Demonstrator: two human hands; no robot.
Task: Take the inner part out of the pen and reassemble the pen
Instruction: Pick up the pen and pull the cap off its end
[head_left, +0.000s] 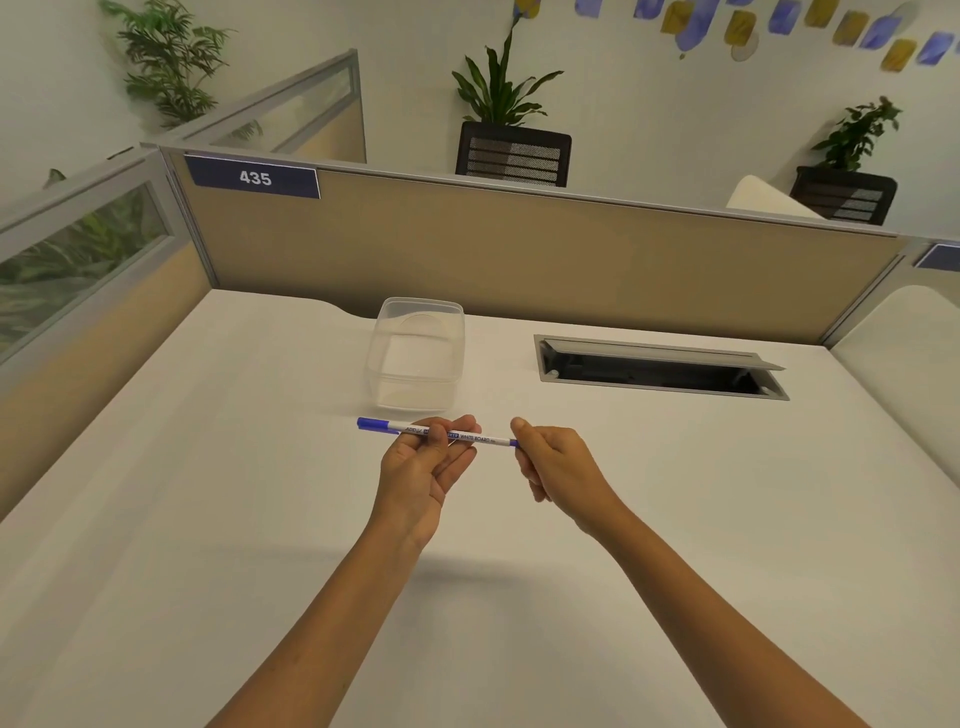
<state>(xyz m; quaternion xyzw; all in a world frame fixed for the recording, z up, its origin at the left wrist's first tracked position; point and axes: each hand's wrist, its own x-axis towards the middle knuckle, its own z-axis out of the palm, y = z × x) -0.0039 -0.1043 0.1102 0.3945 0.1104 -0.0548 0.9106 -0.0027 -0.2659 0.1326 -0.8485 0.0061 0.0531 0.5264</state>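
Note:
A slim white whiteboard pen (480, 439) with a blue cap at its left end is held level above the white desk (208, 519). My left hand (423, 462) grips the middle of the barrel between thumb and fingertips, palm up. My right hand (553, 460) pinches the blue right end of the pen with thumb and forefinger, the other fingers curled. The pen looks whole; no inner part shows.
A clear plastic box (415, 353) stands just beyond the pen. An open cable hatch (660, 366) is set into the desk at the back right. Beige partitions (519, 249) wall the desk at the back and left.

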